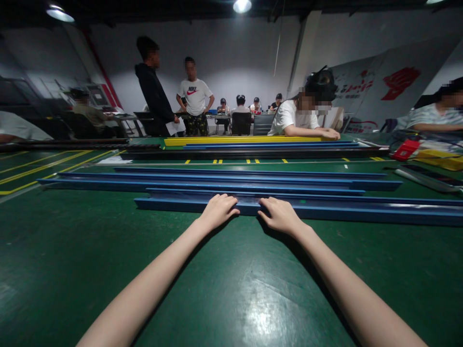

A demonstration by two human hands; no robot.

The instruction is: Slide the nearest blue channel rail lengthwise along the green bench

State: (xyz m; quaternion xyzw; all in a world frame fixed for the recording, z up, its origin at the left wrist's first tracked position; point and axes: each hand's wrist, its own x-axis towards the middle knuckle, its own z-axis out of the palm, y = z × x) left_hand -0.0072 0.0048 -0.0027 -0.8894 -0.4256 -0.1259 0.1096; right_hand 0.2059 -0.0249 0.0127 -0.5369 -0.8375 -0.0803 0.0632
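A long blue U-shaped channel (347, 210) lies crosswise on the green table, its open side up. My left hand (219, 210) grips its near wall, the fingers curled over the top edge and the thumb along the front face. A short gap to the right, my right hand (278, 213) closes on the same wall in the same manner. Both sets of fingertips dip partly out of sight inside the channel. Just behind it, more blue channels (97, 182) lie roughly parallel, close to one another.
Farther back are a black rail (231, 153) and a yellow channel (238, 140). A person in a white shirt (289, 118) leans over the table's far side. A dark flat device (430, 177) and a red box (405, 150) sit at right. Yellow tape lines mark the green tabletop (173, 270).
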